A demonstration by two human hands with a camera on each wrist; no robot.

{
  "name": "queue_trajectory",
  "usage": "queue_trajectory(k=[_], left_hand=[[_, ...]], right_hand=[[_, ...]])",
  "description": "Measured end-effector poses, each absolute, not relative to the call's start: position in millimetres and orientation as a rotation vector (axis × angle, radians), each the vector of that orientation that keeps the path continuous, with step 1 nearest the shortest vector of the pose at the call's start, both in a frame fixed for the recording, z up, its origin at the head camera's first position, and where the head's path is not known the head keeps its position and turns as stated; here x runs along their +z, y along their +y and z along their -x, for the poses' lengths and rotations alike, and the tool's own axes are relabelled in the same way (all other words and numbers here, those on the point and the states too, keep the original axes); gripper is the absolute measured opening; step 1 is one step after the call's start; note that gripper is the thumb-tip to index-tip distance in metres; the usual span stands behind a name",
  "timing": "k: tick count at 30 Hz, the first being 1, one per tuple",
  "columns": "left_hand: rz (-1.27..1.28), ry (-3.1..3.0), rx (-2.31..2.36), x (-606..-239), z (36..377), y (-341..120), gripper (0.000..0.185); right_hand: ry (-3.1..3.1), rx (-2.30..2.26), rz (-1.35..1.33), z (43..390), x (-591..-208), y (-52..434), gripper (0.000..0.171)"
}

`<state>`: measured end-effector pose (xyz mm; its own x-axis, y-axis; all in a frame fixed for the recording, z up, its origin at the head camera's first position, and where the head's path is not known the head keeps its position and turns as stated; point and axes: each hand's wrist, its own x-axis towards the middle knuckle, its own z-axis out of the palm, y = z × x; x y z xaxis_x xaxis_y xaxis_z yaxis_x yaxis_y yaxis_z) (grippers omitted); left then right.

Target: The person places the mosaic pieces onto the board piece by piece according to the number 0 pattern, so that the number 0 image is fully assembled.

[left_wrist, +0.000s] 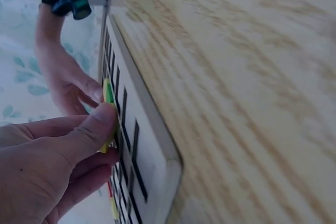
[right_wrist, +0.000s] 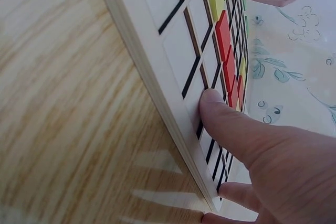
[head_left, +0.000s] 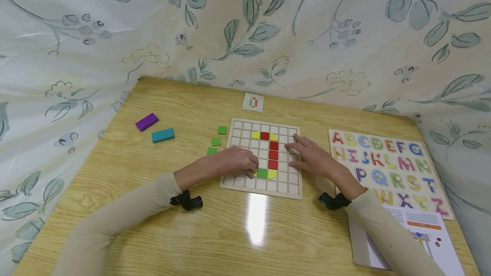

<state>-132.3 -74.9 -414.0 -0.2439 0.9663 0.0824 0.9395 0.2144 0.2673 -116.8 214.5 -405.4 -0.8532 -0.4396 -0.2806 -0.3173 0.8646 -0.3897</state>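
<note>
A wooden grid board (head_left: pixel 241 184) carries red squares (head_left: pixel 273 155), yellow rounded corner tiles (head_left: pixel 272 174) and a green square (head_left: pixel 262 173), laid in a curved outline. Over the lower left of that outline, my left hand (head_left: pixel 237 162) pinches a yellow tile (left_wrist: pixel 104 145) between thumb and fingers, close against the grid; the fingers hide most of it. My right hand (head_left: pixel 312 155) rests on the board's right side with fingers spread, its thumb (right_wrist: pixel 212 98) touching the grid squares. Nothing is held in it.
Loose green squares (head_left: pixel 216 141) lie left of the board; a small pattern card (head_left: pixel 253 102) lies behind it. Purple (head_left: pixel 147 122) and blue (head_left: pixel 163 135) blocks sit farther left. At right are an alphabet board (head_left: pixel 387 169) and a white printed box (head_left: pixel 446 242), under the right forearm.
</note>
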Motion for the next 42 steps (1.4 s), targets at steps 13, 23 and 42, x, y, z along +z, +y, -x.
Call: queue_trajectory(k=[13, 23, 42], left_hand=[[-1.774, 2.355, 0.359, -409, 134, -65, 0.016], [-1.734, 2.41, 0.262, -405, 126, -64, 0.018], [-1.097, 2.795, 0.88, -424, 119, -184, 0.039]], right_hand=[[2.667, -0.475, 0.569, 117, -407, 217, 0.055], [2.679, -0.491, 0.568, 119, -408, 218, 0.055], [2.687, -0.496, 0.608, 118, -412, 218, 0.052]])
